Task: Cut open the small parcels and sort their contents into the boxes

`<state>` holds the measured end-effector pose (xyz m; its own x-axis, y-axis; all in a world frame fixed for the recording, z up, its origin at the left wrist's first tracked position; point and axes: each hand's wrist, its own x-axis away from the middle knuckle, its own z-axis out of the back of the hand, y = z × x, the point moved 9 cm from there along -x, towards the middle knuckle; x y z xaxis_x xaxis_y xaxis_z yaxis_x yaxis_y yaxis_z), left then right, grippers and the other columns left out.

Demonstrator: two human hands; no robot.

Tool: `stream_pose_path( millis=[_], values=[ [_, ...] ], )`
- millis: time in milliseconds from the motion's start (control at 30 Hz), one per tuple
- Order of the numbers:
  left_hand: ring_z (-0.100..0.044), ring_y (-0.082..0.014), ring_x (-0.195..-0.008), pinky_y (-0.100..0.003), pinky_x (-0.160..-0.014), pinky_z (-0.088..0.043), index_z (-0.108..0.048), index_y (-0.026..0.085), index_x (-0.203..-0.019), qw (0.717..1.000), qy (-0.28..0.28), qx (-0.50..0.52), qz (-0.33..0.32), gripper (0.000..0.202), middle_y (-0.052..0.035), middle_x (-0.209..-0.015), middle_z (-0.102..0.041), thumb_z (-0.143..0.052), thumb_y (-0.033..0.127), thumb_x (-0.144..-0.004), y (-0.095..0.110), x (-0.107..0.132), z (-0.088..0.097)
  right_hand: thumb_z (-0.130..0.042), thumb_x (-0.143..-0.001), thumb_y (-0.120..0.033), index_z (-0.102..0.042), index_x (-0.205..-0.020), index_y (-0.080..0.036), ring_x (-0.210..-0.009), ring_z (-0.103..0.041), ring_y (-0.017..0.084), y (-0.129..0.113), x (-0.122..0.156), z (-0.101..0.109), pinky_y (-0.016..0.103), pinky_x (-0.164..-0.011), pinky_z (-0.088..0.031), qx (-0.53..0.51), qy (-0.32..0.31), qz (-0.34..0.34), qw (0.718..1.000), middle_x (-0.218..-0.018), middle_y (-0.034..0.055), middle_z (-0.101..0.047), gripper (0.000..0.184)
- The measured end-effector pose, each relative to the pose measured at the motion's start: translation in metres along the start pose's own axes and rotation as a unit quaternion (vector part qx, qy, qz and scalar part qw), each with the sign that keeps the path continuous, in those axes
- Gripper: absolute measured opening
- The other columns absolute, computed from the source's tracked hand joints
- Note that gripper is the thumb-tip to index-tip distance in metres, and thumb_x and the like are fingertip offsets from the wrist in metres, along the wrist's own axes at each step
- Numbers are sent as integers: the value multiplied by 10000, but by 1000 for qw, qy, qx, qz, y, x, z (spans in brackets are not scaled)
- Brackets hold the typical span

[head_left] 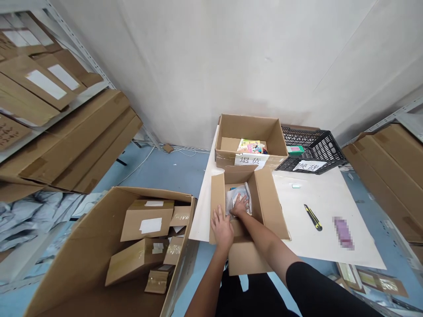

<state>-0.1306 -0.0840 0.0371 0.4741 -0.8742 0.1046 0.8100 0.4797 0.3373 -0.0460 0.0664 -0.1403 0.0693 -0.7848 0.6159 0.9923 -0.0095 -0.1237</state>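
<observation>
In the centre of the frame, a plastic-wrapped bundle (230, 199) lies inside an open carton (272, 204), beneath the right hand (240, 206) and showing past its fingers toward the top and left. The right hand is the nearer, touching the wrapping with fingers spread; whether they pinch any of it, one cannot tell. The bundle's long axis is also unclear, since that hand covers part of it. The left hand (222, 226) rests on the carton's left flap near the lower corner, fingers somewhat apart. The carton's walls hem the bundle in at the sides, so the way out is upward. Its near flap (249, 259) juts past the worktop (343, 193) edge toward the person. Above, a labelled box (228, 159) stands close against the far side, with a black crate (335, 152) beside it. More room lies right of the carton, where a cutter (312, 217) and a blurred purple item (343, 232) sit well apart from both hands.
</observation>
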Motion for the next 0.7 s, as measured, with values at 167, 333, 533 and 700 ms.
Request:
stream_pose_path(
  millis=[167, 333, 533, 700],
  values=[
    [-224, -371, -1570, -605, -1213, -316, -738, 258, -1244, 1000, 7, -8, 5, 432, -58, -1728, -232, -543, 124, -882, -9, -4, -1, -680, -804, -291, 141, -1648, -108, -1484, -347, 483, -1, 10, 37, 623, -1090, -399, -68, 68, 53, 994, -1682, 344, 29, 1191],
    [-221, -390, -1571, -642, -1194, -327, -704, 284, -1299, 999, -22, -21, 13, 495, -82, -1732, -207, -555, 78, -874, -14, -9, -10, -616, -811, -178, 21, -1674, -163, -1246, -640, 364, -1, 35, 80, 441, -1046, -487, -73, 82, 112, 988, -1662, 278, -243, 1073],
    [-167, -412, -1580, -648, -1205, -300, -690, 252, -1305, 998, -45, -40, -18, 545, -122, -1738, -157, -567, 10, -832, -19, -19, -3, -513, -753, -43, -228, -1638, -171, -1326, -546, 310, -6, 102, 172, 390, -1112, -441, -114, 190, 271, 937, -1616, 187, -351, 939],
    [-172, -389, -1584, -625, -1226, -284, -677, 264, -1318, 994, -38, -79, -58, 658, -83, -1745, -144, -546, -52, -756, -47, -48, 22, -456, -748, -59, -265, -1620, -189, -1390, -463, 305, 38, 152, 240, 448, -1166, -401, -164, 293, 322, 885, -1524, 144, -468, 902]
  ],
)
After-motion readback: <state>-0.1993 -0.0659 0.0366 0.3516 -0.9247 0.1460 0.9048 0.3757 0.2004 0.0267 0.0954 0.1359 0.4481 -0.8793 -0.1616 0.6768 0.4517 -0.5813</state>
